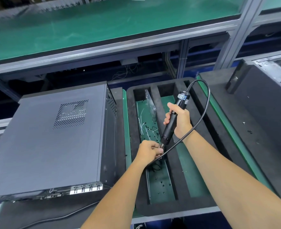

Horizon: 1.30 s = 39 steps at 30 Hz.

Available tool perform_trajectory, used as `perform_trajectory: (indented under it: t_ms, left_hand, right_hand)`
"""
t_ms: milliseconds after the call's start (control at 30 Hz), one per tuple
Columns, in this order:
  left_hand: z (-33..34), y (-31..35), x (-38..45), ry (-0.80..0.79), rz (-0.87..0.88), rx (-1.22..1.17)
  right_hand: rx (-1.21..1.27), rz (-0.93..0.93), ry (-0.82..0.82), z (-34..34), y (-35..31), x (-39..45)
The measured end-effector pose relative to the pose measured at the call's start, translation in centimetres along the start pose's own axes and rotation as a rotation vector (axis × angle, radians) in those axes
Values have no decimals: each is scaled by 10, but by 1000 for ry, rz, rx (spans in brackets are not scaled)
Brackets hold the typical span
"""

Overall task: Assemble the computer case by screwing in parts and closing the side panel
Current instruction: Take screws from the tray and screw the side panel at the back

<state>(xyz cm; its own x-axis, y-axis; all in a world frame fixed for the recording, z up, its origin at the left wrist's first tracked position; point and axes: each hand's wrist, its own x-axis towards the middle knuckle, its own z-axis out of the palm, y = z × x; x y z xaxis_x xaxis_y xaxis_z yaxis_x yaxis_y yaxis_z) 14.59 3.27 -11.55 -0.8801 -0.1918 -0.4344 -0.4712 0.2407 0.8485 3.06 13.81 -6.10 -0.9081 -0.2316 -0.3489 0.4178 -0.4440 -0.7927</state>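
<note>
The computer case [50, 138] lies on its side at the left of the bench, dark grey, its side panel already on and facing up, with a perforated vent patch toward the far end. Its rear edge with the slot covers faces me at the near side. It sits just beside the black foam tray [133, 123], apart from both my hands.

My left hand [148, 152] is curled at the driver's nose, fingertips pinching something there; I judge it is a screw going onto the bit, though it is too small to make out. To do this well I should seat the screw square on the bit and keep the tip steady over the tray, so a dropped one lands among the loose black screws [159, 182] in the green-floored slot.

My right hand [179, 119] is wrapped firmly round the barrel of the electric screwdriver [172, 119], which tilts with its nose toward me. Its cord [207, 103] loops out right and back under my wrist; I should keep it from snagging.
</note>
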Motion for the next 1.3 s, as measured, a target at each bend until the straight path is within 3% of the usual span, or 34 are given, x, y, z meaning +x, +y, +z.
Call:
perform_trajectory:
  t_ms: [133,300,467,600,767,967,1133,1300]
  left_hand:
    - [-3,1,-4,-68,16,-116]
    - [-3,3,-1,73,-14,-73]
    - [-3,7,3,89,21,201]
    - [-1,10,6,81,126,593]
    - [-2,-2,5,-73,122,843]
    - [-6,-4,11,-4,52,673]
    - [-9,-5,19,-7,9,751]
    - [-6,2,23,-106,17,821]
  right_hand:
    - [-10,-4,-6,-1,-1,0]
    - [0,-3,29,2,2,0]
    - [14,39,95,1,4,1]
    - [-22,29,124,-1,7,2]
    - [-68,-41,123,-1,-2,8]
    - [-54,-37,90,-3,-7,11]
    - [-35,9,35,-2,-3,8]
    - [-121,55,-15,-2,3,7]
